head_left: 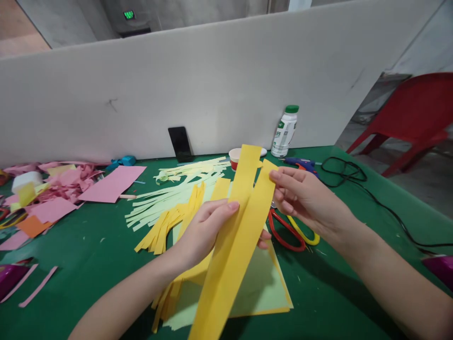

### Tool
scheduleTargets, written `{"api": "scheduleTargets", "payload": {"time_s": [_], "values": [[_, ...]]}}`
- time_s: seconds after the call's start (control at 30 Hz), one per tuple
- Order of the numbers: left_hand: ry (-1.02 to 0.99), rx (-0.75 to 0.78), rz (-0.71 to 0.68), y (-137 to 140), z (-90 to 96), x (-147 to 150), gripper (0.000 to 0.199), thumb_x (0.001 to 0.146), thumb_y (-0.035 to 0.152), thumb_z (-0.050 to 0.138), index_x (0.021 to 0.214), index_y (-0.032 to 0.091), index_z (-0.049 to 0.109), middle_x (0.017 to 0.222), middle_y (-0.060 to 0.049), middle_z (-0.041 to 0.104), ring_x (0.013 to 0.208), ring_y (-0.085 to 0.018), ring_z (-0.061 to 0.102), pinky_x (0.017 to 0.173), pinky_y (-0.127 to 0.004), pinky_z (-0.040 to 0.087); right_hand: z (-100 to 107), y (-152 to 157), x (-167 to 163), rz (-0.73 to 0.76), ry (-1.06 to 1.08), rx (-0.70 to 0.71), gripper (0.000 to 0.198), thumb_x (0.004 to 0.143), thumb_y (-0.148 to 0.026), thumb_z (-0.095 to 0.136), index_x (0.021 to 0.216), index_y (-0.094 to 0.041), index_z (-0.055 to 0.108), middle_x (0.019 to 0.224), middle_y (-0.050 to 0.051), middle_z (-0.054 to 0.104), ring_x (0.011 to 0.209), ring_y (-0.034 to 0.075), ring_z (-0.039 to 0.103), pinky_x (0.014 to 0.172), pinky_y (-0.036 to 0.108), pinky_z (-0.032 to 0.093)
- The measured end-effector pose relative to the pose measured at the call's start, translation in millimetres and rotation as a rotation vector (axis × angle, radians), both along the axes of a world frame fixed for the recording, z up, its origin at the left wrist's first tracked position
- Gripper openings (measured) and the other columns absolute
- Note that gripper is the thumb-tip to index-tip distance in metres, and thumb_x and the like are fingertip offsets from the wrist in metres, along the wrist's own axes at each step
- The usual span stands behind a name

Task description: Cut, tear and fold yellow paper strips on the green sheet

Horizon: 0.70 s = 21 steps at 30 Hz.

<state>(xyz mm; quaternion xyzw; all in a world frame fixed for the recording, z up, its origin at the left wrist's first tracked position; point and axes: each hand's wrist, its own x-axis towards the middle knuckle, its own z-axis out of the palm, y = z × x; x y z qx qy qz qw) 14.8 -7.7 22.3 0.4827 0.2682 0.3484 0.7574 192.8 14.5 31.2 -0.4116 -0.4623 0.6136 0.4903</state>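
Note:
A long yellow paper strip, split or folded lengthwise at its far end, is held up between my two hands. My left hand grips it with the thumb on top and fingers behind. With thumb and fingers, my right hand pinches the right-hand end piece. Below lie light green paper sheets with yellow paper under their edge. Yellow fringed paper and green fringed paper spread to the left. Scissors with red and yellow handles rest beneath my right hand.
Pink paper scraps are heaped at the left. A phone leans on the white partition, with a white bottle farther right. A blue glue gun and a black cable lie right. A red chair stands beyond the table.

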Motion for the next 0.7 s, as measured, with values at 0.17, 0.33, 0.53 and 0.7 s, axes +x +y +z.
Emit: {"api": "scheduleTargets", "payload": {"time_s": [0.17,0.33,0.53,0.7], "values": [[0.1,0.073,0.114,3.2,-7.6,7.6,0.023,0.085,0.033,0.046,0.088,0.015,0.059,0.077,-0.008,0.069,0.068,-0.016,0.066,0.055,-0.022,0.05,1.7,-8.7,-5.3,0.07,-0.217,0.119,0.033,0.074,-0.047,0.056,0.062,-0.017,0.048,0.055,-0.005,0.048,0.038,0.003,0.042,0.034,0.017,0.025],[0.142,0.179,0.096,0.4,-6.2,11.4,0.014,0.084,0.027,0.049,0.092,0.017,0.054,0.074,-0.004,0.068,0.065,-0.014,0.066,0.062,-0.023,0.051,-1.7,-9.9,-6.2,0.089,-0.23,0.124,0.024,0.073,-0.036,0.06,0.064,-0.016,0.049,0.052,-0.006,0.044,0.039,0.002,0.036,0.037,0.017,0.024],[0.205,0.212,0.124,-0.5,-6.3,12.0,0.014,0.08,0.023,0.051,0.092,0.019,0.057,0.073,-0.003,0.065,0.071,-0.018,0.065,0.06,-0.026,0.051,-9.4,5.1,-4.2,0.018,-0.086,0.021,0.015,0.072,-0.027,0.059,0.068,-0.016,0.05,0.055,-0.006,0.041,0.039,0.002,0.029,0.037,0.019,0.017],[0.17,0.185,0.11,0.3,-7.2,13.3,0.016,0.08,0.024,0.051,0.095,0.019,0.054,0.068,-0.002,0.064,0.06,-0.017,0.064,0.053,-0.025,0.05,-12.2,1.4,-6.6,0.004,-0.142,0.041,0.031,0.07,-0.037,0.062,0.058,-0.017,0.043,0.049,-0.007,0.036,0.041,0.003,0.029,0.039,0.02,0.02]]}}
